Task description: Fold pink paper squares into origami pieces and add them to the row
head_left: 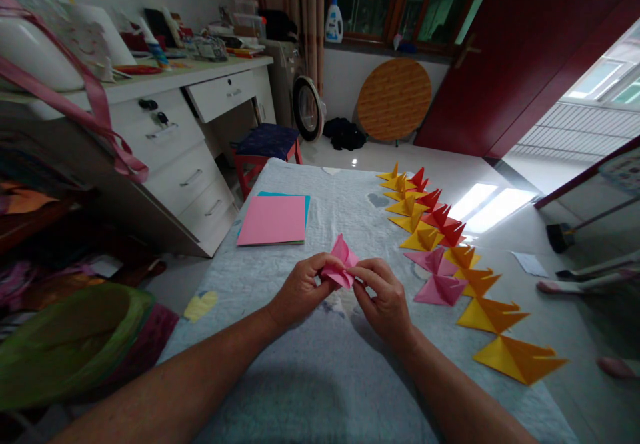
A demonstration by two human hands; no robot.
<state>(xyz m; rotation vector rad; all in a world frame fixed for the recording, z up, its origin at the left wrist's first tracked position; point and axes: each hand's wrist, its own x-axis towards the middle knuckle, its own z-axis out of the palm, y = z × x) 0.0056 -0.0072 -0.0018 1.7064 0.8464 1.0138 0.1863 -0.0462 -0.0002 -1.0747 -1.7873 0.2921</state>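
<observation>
Over the middle of the cloth-covered table (300, 337), a partly folded piece of pink origami paper (342, 256) is held between both hands. My left hand (306, 287) pinches its left side between thumb and fingers. On the right side, my right hand (381, 293) grips the paper's edge with thumb and fingertips. A stack of square paper (273, 219), pink on top with blue showing beneath, lies to the left beyond my left hand. To the right stand finished pink paper cranes (440, 289), with rows of yellow cranes (517, 359) and red cranes (453, 233) around them.
A stool with a dark cushion (267, 141) stands past the table's far left corner. White drawers (185, 164) line the left side. A green-rimmed basket (75, 344) is at the near left. A round wooden board (394, 99) leans against the far wall.
</observation>
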